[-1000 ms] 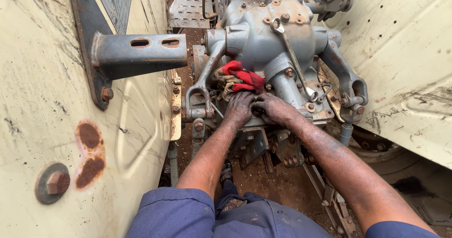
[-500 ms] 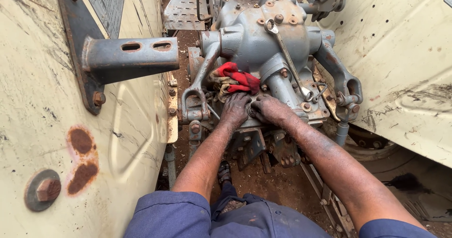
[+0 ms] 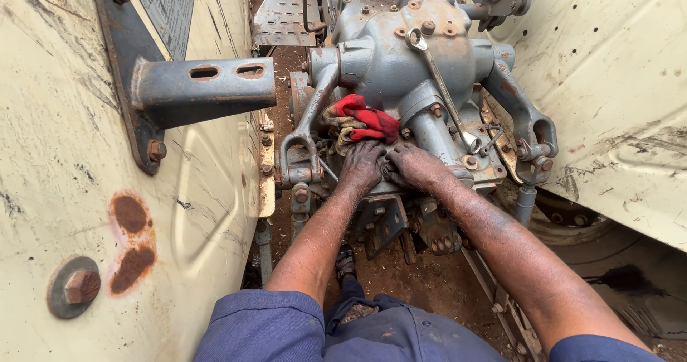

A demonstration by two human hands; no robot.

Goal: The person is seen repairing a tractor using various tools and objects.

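dirt ground, hands (image 3: 390, 165) unmoved on housing (image 3: 401, 68)

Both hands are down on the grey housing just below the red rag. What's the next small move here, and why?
Probably lift the right hand to the combination wrench lying loose on the grey housing. Both hands are bare and pressed together, the left hand beside the right, at a spot under the red rag, and neither holds a tool. What the fingers grip is hidden.
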